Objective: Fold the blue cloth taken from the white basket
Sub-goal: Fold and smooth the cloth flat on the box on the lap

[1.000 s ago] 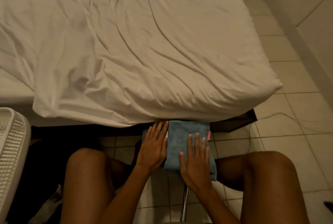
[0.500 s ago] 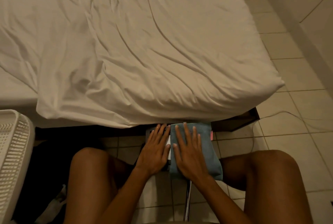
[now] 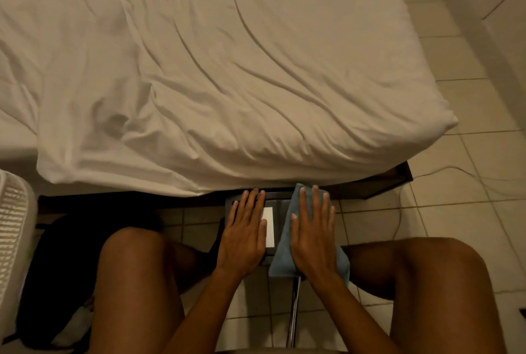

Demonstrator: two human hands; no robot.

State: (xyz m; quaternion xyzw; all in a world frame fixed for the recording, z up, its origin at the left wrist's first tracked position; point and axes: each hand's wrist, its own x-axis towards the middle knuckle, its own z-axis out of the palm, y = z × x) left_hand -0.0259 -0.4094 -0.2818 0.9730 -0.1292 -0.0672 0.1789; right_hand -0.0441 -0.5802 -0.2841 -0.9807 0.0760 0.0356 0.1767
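Note:
The blue cloth [image 3: 283,251] lies folded into a narrow strip on a small dark stand [image 3: 280,205] between my knees, just below the bed's edge. My right hand [image 3: 313,235] rests flat on top of the cloth, fingers spread and pointing toward the bed, covering most of it. My left hand [image 3: 244,232] lies flat on the stand beside the cloth, to its left, fingers apart and holding nothing. A white label [image 3: 269,227] on the stand shows between the two hands. The white basket [image 3: 14,228] stands at the far left edge, only partly in view.
A bed with a rumpled white sheet [image 3: 213,69] fills the upper view. My bare knees [image 3: 133,262] flank the stand. A dark bag [image 3: 57,268] lies on the tiled floor at left. A thin cable [image 3: 455,171] runs across the tiles at right. A metal leg [image 3: 294,308] drops below the stand.
My right hand has slid the cloth to the right across the stand, uncovering the white label. My left hand stayed flat on the stand's left side.

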